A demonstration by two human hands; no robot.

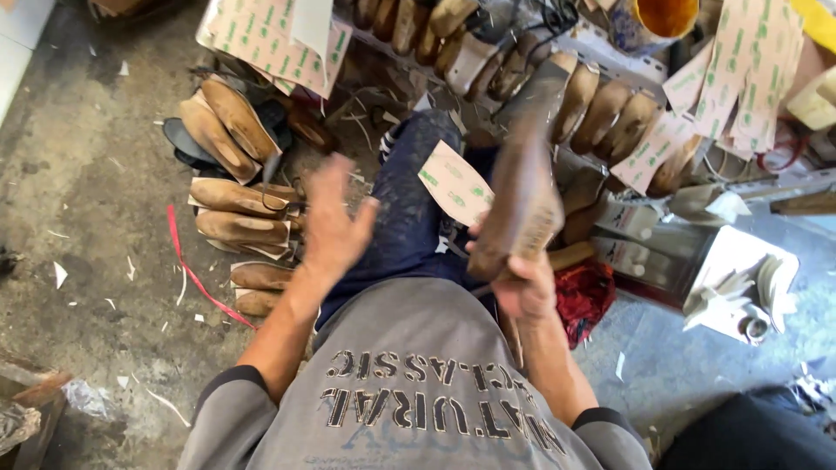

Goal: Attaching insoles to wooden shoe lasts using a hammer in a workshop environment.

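Your right hand [525, 292] grips a wooden shoe form [522, 196] by its lower end, fingers wrapped tight around it, so the form stands up and away from you with its long axis running from your hand toward the rack above, tilted a little to the right. A pale insole board [455, 184] with green printing sits just to the left of the form, touching or nearly touching its side; motion blur keeps you from telling whether it is pressed on or only leaning there. Your left hand [335, 222] hangs open to the left of your dark trouser knee [409, 200], fingers spread and holding nothing, blurred. The insole board lies to the right of that hand and slightly higher, with the knee between them, so your right hand is far nearer to both form and board. On the floor [87, 174] left of your free hand lies a stack of tan shoe forms [235, 222]. Along the top edge, more printed boards hang in fans: one bunch at upper left [270, 39], another at upper right [749, 70], all beige with green marks. A row of forms [601, 109] fills the rack behind.
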